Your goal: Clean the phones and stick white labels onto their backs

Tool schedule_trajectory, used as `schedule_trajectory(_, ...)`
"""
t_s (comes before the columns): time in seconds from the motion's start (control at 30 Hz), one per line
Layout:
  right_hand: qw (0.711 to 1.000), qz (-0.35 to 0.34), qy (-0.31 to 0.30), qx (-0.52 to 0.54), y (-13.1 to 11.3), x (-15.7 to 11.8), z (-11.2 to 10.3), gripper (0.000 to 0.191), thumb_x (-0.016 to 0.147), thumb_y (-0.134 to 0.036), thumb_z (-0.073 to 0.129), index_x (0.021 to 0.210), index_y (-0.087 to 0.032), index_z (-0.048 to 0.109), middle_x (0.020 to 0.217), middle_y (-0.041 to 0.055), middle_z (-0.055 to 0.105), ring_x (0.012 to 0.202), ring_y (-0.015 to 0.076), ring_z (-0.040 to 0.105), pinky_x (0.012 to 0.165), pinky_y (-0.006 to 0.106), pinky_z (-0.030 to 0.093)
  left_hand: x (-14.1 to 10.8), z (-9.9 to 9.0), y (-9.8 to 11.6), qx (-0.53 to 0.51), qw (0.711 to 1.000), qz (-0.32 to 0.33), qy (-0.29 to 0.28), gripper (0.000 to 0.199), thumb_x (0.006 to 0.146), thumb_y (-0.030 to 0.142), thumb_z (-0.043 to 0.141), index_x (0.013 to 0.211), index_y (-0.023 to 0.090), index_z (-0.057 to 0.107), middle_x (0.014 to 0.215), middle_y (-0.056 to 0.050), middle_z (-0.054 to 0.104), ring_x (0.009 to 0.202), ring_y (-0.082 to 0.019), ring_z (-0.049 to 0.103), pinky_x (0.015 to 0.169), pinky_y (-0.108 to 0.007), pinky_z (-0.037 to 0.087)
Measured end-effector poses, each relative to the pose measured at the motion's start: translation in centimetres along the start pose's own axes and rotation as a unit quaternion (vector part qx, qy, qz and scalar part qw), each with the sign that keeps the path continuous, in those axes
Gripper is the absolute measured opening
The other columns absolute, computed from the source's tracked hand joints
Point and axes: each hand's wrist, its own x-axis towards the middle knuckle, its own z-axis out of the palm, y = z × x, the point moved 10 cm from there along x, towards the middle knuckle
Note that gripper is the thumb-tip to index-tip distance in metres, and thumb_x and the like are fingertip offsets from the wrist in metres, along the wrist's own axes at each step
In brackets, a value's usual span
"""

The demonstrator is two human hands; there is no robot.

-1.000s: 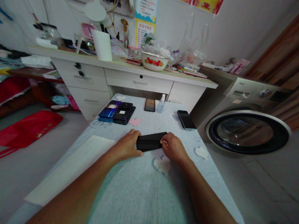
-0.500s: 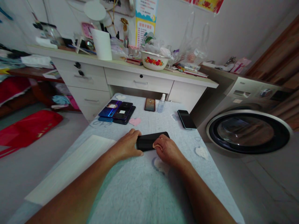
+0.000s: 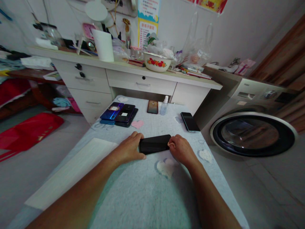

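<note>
A black phone point(image 3: 154, 144) lies crosswise on the cloth-covered table, its dark glossy face up. My left hand point(image 3: 131, 148) grips its left end, with the thumb at the near edge and the fingers at the far edge. At the phone's right end, my right hand point(image 3: 181, 149) is closed, its bent fingertips against that edge. A small tan bit shows at those fingertips; whether it is a cloth or skin is unclear. Beyond the hands stand a clear spray bottle point(image 3: 164, 106) and a small brown-backed phone point(image 3: 152, 107).
Several phones lie grouped at the far left, a blue one point(image 3: 111, 112) and a dark one point(image 3: 125, 113) among them. Another phone point(image 3: 190, 122) is at the right edge. A pale strip point(image 3: 73, 171) lies along the left. A washing machine point(image 3: 252, 133) stands right of the table.
My right hand has slid right along the phone, from over its face to its right end. My left hand and the phone have stayed in place.
</note>
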Motion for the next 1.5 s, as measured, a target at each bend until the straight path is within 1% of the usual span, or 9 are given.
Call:
schedule_trajectory(0.2,0.999,0.027,-0.007,-0.023,1.3,0.0,-0.5,0.016,0.08,-0.014,0.048,0.078,-0.018,0.063,0.085,0.0059,0.06,0.076,0.0144,0.052,0.069,0.026,0.031,0.1,0.0,-0.1,-0.007,1.0,0.002,0.0,0.056,0.059,0.04,0.071,0.106,0.02,0.048,0.107,-0.006,0.048,0.1,-0.025,0.054,0.082,-0.034,0.045)
schedule_trajectory(0.33,0.999,0.027,-0.018,-0.034,1.2,-0.2,-0.6,0.015,0.078,-0.013,0.048,0.074,-0.017,0.061,0.082,0.0058,0.059,0.074,0.0146,0.051,0.066,0.026,0.03,0.1,-0.1,0.1,-0.008,1.0,-0.006,-0.002,0.056,0.059,0.039,0.07,0.106,0.02,0.049,0.108,-0.007,0.049,0.1,-0.026,0.054,0.082,-0.035,0.045)
schedule_trajectory(0.6,0.999,-0.017,-0.036,0.0,-0.8,-0.6,0.2,0.015,0.075,-0.01,0.046,0.073,-0.017,0.06,0.08,0.0041,0.057,0.072,0.013,0.05,0.065,0.024,0.031,0.1,-0.2,0.2,-0.005,1.0,-0.005,0.001,0.055,0.058,0.04,0.071,0.105,0.02,0.049,0.107,-0.006,0.049,0.1,-0.026,0.054,0.082,-0.035,0.045)
schedule_trajectory(0.77,0.997,-0.061,-0.036,0.023,-2.5,-0.6,1.1,0.015,0.076,-0.01,0.048,0.077,-0.017,0.061,0.082,0.0033,0.056,0.072,0.0125,0.051,0.067,0.024,0.033,0.1,-0.1,0.0,-0.006,1.0,0.0,0.009,0.057,0.057,0.041,0.072,0.105,0.021,0.049,0.106,-0.006,0.049,0.099,-0.026,0.054,0.081,-0.035,0.045)
schedule_trajectory(0.93,0.993,-0.095,-0.052,0.055,-4.1,-0.8,2.0,0.016,0.079,-0.01,0.05,0.083,-0.017,0.064,0.087,0.0035,0.055,0.075,0.0118,0.052,0.069,0.023,0.036,0.0,-0.2,0.1,-0.004,1.0,-0.004,0.007,0.055,0.057,0.04,0.071,0.104,0.021,0.05,0.105,-0.005,0.049,0.098,-0.026,0.054,0.08,-0.034,0.045)
schedule_trajectory(1.2,0.98,-0.16,-0.072,0.095,-6.6,-1.7,2.5,0.016,0.078,-0.008,0.053,0.084,-0.018,0.065,0.088,0.0015,0.055,0.075,0.0105,0.052,0.068,0.021,0.037,0.0,-0.3,0.1,-0.008,1.0,-0.005,0.012,0.056,0.057,0.043,0.07,0.104,0.021,0.051,0.106,-0.005,0.05,0.097,-0.026,0.055,0.079,-0.034,0.044)
schedule_trajectory(1.33,0.981,-0.153,-0.094,0.076,-6.5,-1.7,2.8,0.017,0.077,-0.008,0.053,0.084,-0.018,0.065,0.088,0.0015,0.056,0.075,0.0108,0.052,0.068,0.022,0.036,0.1,-0.2,0.1,-0.008,1.0,-0.002,0.011,0.057,0.057,0.043,0.072,0.104,0.022,0.05,0.105,-0.005,0.049,0.098,-0.026,0.055,0.079,-0.034,0.045)
schedule_trajectory(1.5,0.983,-0.14,-0.093,0.068,-5.3,-1.6,2.2,0.016,0.077,-0.008,0.052,0.082,-0.017,0.065,0.087,0.0023,0.056,0.075,0.011,0.053,0.068,0.021,0.036,0.0,-0.2,0.3,-0.003,1.0,-0.001,0.003,0.055,0.058,0.041,0.071,0.104,0.021,0.05,0.106,-0.006,0.05,0.099,-0.026,0.054,0.08,-0.035,0.045)
